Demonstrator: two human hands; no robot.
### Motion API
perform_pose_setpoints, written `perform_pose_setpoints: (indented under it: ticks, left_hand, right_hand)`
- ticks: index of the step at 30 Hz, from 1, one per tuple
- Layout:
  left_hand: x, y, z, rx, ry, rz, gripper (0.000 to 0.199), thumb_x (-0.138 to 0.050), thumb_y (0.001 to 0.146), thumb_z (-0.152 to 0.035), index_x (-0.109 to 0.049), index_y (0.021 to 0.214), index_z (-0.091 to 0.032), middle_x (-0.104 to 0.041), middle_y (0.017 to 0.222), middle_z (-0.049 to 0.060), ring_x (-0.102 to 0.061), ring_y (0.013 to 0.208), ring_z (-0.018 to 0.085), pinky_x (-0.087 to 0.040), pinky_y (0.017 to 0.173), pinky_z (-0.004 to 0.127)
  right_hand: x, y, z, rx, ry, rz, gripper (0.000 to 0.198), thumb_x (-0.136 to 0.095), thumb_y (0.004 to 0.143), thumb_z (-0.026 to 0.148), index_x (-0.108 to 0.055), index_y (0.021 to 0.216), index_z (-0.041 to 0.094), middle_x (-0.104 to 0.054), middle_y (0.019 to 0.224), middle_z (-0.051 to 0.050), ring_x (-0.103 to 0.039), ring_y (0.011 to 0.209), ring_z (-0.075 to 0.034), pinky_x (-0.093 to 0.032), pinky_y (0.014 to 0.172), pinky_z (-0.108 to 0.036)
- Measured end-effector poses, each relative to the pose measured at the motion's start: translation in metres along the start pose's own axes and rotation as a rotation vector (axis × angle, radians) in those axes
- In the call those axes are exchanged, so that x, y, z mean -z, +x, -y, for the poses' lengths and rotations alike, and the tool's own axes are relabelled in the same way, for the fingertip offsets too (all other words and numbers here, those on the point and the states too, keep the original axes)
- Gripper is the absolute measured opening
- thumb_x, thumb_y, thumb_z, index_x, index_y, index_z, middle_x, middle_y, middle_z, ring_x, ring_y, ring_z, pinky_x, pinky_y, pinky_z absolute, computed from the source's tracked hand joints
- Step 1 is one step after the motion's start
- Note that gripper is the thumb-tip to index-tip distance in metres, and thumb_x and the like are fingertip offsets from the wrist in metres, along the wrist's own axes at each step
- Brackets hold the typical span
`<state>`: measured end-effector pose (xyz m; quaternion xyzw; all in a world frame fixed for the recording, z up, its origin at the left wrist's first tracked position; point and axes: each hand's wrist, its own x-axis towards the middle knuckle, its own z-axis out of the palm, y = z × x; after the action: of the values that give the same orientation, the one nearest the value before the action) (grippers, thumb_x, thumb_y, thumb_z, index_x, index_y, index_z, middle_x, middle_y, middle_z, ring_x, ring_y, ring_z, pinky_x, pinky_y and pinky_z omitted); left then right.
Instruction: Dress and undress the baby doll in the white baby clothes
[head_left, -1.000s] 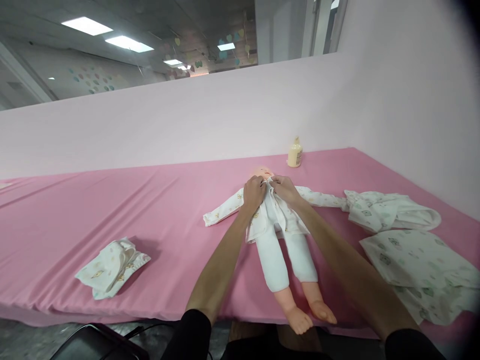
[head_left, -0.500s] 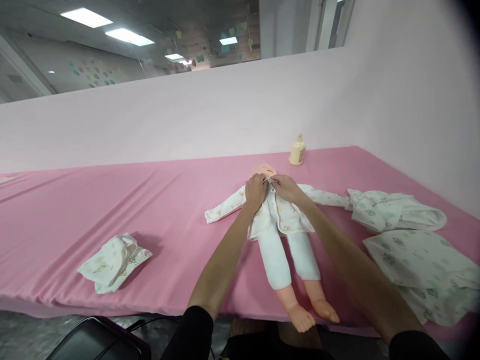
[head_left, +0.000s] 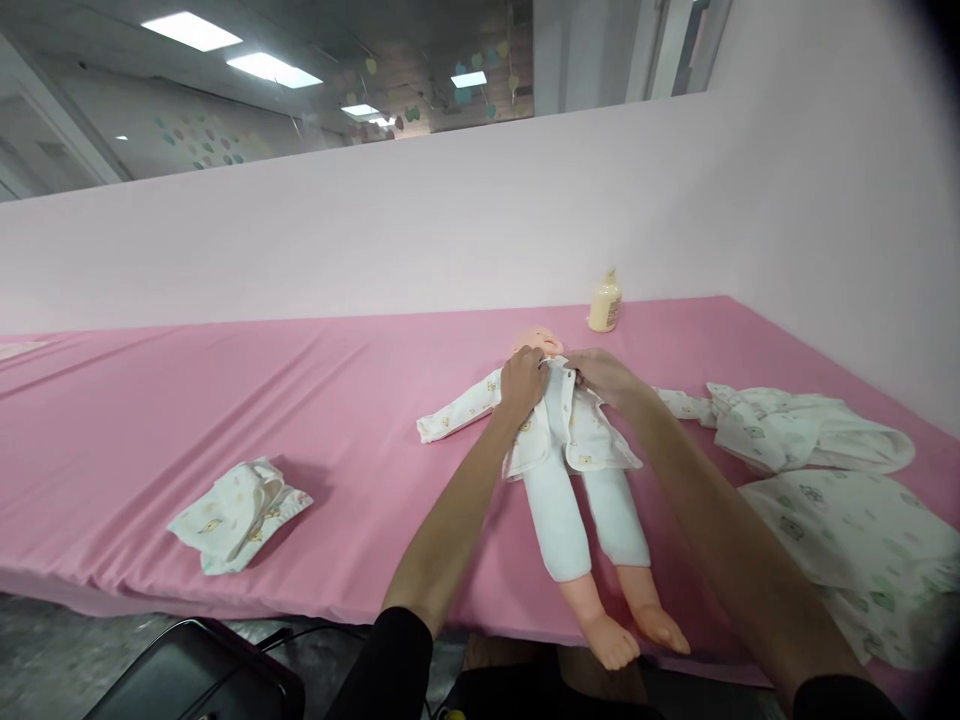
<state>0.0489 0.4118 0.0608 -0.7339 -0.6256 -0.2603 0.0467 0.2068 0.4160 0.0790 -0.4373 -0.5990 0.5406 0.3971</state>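
A baby doll point(head_left: 559, 520) lies on its back on the pink-covered table, its feet toward me. It wears a white printed baby jacket point(head_left: 596, 435), which hangs open down the front over a white body. My left hand point(head_left: 523, 382) is closed on the jacket's edge by the neck, on the left side. On the other side of the collar, my right hand point(head_left: 602, 375) pinches the jacket's other front edge. The doll's head point(head_left: 538, 340) shows just beyond my fingers. My fingertips are partly hidden.
A pump bottle point(head_left: 604, 302) stands near the wall behind the doll. Folded printed baby clothes point(head_left: 238, 512) lie to the left. Printed white cloths point(head_left: 810, 430) are bunched at the right. A black chair seat point(head_left: 199, 675) sits below the pink table's point(head_left: 360, 500) front edge.
My hands have moved apart at the collar. The right hand has drawn its jacket edge to the right, widening the front opening. The view has shifted slightly.
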Motion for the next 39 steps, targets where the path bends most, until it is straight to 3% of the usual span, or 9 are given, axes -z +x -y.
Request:
perform_pose_setpoints:
  ticks: [6, 10, 15, 17, 21, 25, 28, 33, 39]
  left_hand:
    - [0.000, -0.001, -0.002, 0.002, 0.028, 0.017, 0.019, -0.047, 0.099, -0.020, -0.066, 0.100, -0.019, -0.066, 0.108, 0.009, -0.062, 0.100, 0.023, -0.045, 0.082, 0.032]
    - [0.001, -0.002, -0.002, -0.009, 0.031, 0.002, 0.020, -0.046, 0.099, -0.020, -0.066, 0.100, -0.019, -0.066, 0.108, 0.008, -0.062, 0.100, 0.023, -0.045, 0.081, 0.031]
    - [-0.001, -0.003, -0.001, -0.006, 0.037, -0.004, 0.020, -0.045, 0.100, -0.021, -0.065, 0.100, -0.019, -0.066, 0.107, 0.009, -0.063, 0.097, 0.023, -0.044, 0.077, 0.030]
    - [-0.001, -0.003, -0.001, -0.007, 0.047, 0.000, 0.020, -0.045, 0.100, -0.021, -0.065, 0.100, -0.019, -0.066, 0.108, 0.009, -0.063, 0.097, 0.022, -0.044, 0.077, 0.030]
    - [-0.001, -0.003, -0.001, -0.017, 0.064, 0.007, 0.020, -0.045, 0.100, -0.021, -0.065, 0.101, -0.019, -0.066, 0.109, 0.009, -0.063, 0.099, 0.023, -0.044, 0.078, 0.031]
    - [0.000, -0.004, -0.002, -0.027, 0.073, 0.015, 0.020, -0.045, 0.100, -0.021, -0.065, 0.101, -0.019, -0.066, 0.109, 0.010, -0.062, 0.099, 0.024, -0.045, 0.078, 0.032]
    - [0.002, -0.004, -0.004, -0.018, 0.073, 0.028, 0.020, -0.046, 0.100, -0.021, -0.065, 0.103, -0.019, -0.065, 0.111, 0.010, -0.063, 0.100, 0.024, -0.044, 0.079, 0.032]
    - [0.003, -0.004, -0.006, -0.015, 0.064, 0.035, 0.019, -0.046, 0.100, -0.020, -0.065, 0.102, -0.018, -0.065, 0.111, 0.011, -0.063, 0.102, 0.025, -0.044, 0.079, 0.031]
    - [0.003, -0.005, -0.006, -0.006, 0.063, 0.031, 0.020, -0.045, 0.099, -0.020, -0.065, 0.101, -0.019, -0.066, 0.109, 0.011, -0.063, 0.099, 0.023, -0.044, 0.077, 0.030]
  right_hand:
    - [-0.004, 0.005, 0.003, -0.105, -0.073, -0.158, 0.025, -0.055, 0.071, 0.013, -0.037, 0.057, 0.022, -0.033, 0.051, 0.006, -0.031, 0.046, -0.009, -0.026, 0.046, -0.026]
    - [-0.001, 0.009, -0.003, -0.059, -0.233, -0.222, 0.028, -0.061, 0.068, 0.011, -0.039, 0.053, 0.021, -0.031, 0.047, 0.007, -0.028, 0.046, -0.008, -0.018, 0.046, -0.026]
    - [-0.002, 0.012, -0.010, 0.040, -0.410, -0.223, 0.022, -0.059, 0.069, 0.010, -0.047, 0.053, 0.019, -0.037, 0.048, 0.006, -0.033, 0.050, -0.009, -0.021, 0.049, -0.026]
    - [-0.003, 0.013, -0.010, 0.042, -0.372, -0.222, 0.025, -0.057, 0.070, 0.008, -0.044, 0.051, 0.020, -0.035, 0.046, 0.006, -0.032, 0.048, -0.009, -0.020, 0.048, -0.026]
    - [-0.005, 0.014, -0.008, -0.064, -0.067, -0.178, 0.023, -0.057, 0.072, 0.005, -0.050, 0.054, 0.019, -0.042, 0.044, 0.003, -0.036, 0.045, -0.010, -0.024, 0.045, -0.025]
    - [-0.006, 0.012, -0.002, -0.119, 0.138, -0.132, 0.021, -0.064, 0.075, 0.009, -0.052, 0.059, 0.018, -0.046, 0.050, 0.002, -0.039, 0.048, -0.009, -0.031, 0.044, -0.022]
    - [-0.010, 0.011, 0.003, -0.145, 0.270, -0.087, 0.022, -0.069, 0.077, 0.013, -0.052, 0.063, 0.017, -0.046, 0.055, 0.003, -0.036, 0.049, -0.007, -0.029, 0.042, -0.019]
    - [-0.015, 0.009, 0.007, -0.147, 0.253, -0.067, 0.022, -0.064, 0.080, 0.012, -0.050, 0.064, 0.017, -0.043, 0.056, 0.004, -0.035, 0.049, -0.006, -0.028, 0.042, -0.019]
    - [-0.004, 0.001, 0.008, -0.124, -0.054, -0.270, 0.033, -0.058, 0.076, 0.005, -0.044, 0.049, 0.019, -0.038, 0.045, 0.004, -0.032, 0.042, -0.007, -0.023, 0.041, -0.022]
